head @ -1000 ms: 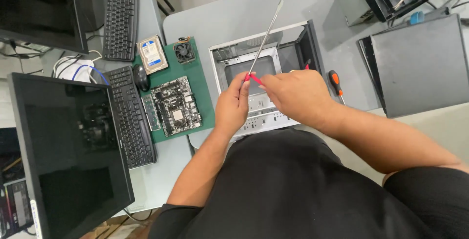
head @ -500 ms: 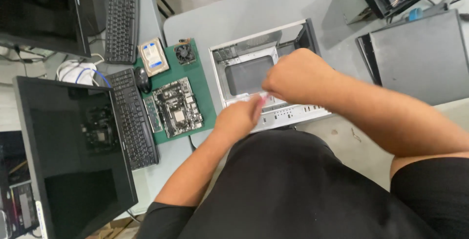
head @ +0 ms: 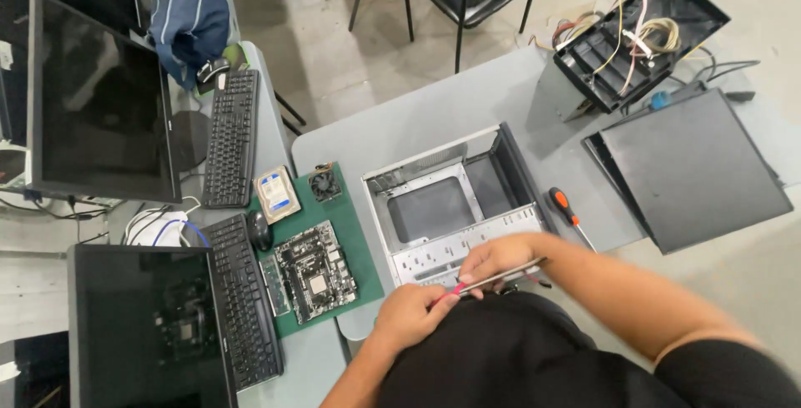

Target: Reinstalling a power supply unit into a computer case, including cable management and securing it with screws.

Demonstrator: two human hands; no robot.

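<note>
Both hands hold one thin metal strip with a red end, close to my body at the table's near edge. My left hand pinches the red end. My right hand grips the strip's middle, lying nearly level. Just beyond the hands sits an open, empty computer case of bare metal. An orange-handled screwdriver lies on the table right of the case.
A green mat left of the case carries a motherboard, a hard drive and a small fan. Two keyboards and two dark monitors stand at the left. A black case panel and a wired drive cage lie right.
The strip, a second ago pointing up over the case, has come down to near level at the table's edge. Both hands drew back towards my body. The camera view widened.
</note>
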